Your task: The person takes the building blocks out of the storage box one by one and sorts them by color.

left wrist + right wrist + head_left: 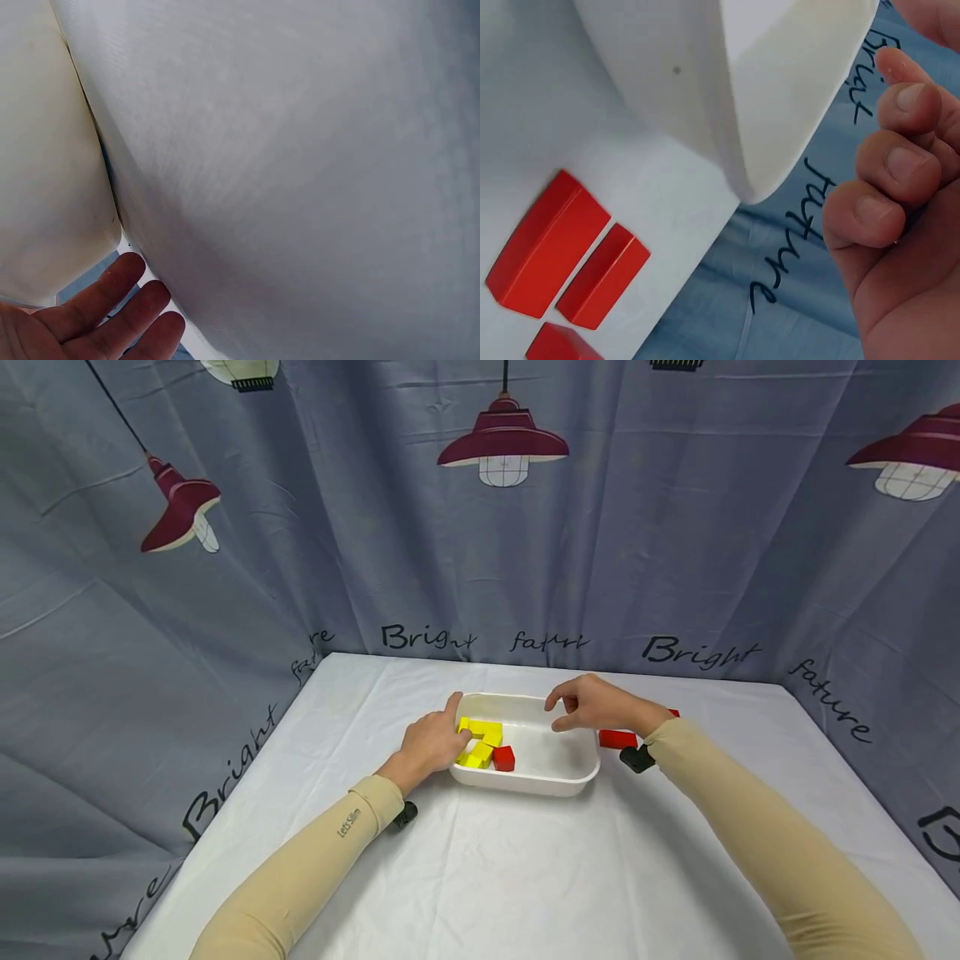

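A white rectangular tray (551, 783) sits on the cloth. Inside its left part lie several yellow blocks (483, 735) and one red block (504, 758). My left hand (431, 743) holds the tray's left side, with its thumb over the rim by the yellow blocks. In the left wrist view, three fingers (120, 315) lie along the outer wall. My right hand (600, 703) hovers over the tray's right end. Its thumb and index finger stand apart with nothing between them. The other fingers (896, 161) are curled loosely in the right wrist view.
Several red blocks (547, 244) lie on the table right of the tray, partly under my right forearm in the head view. White cloth (525, 877) covers the table. A grey curtain (637, 543) with printed lamps and lettering stands behind it.
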`<state>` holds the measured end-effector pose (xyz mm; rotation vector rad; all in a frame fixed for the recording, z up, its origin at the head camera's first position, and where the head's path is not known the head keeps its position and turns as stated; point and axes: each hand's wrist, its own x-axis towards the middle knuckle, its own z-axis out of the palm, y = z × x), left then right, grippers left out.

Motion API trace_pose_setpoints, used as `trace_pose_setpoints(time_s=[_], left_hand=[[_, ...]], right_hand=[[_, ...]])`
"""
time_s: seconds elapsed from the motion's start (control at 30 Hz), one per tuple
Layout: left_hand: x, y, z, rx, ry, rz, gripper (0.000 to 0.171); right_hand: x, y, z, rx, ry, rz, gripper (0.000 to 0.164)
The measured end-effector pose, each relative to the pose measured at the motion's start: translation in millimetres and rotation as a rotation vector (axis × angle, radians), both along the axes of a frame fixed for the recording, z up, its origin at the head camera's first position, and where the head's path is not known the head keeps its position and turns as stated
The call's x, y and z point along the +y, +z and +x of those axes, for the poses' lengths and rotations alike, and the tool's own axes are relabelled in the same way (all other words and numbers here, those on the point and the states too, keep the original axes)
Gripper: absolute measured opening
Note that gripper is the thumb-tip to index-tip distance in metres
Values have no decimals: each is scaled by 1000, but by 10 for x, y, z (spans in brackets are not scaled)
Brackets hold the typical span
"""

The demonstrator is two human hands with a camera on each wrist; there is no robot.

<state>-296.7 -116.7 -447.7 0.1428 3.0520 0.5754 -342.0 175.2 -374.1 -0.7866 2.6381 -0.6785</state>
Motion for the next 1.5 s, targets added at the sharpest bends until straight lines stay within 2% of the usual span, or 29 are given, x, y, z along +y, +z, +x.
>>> trace_pose_setpoints(time_s=[0.7,1.5], left_hand=[[5,11,8,5,1,-6,72],[14,13,14,9,2,-25,70]], right_hand=[[-307,-87,-87,-140,166,7,30],[-526,-322,-164,-209,199,28,26]])
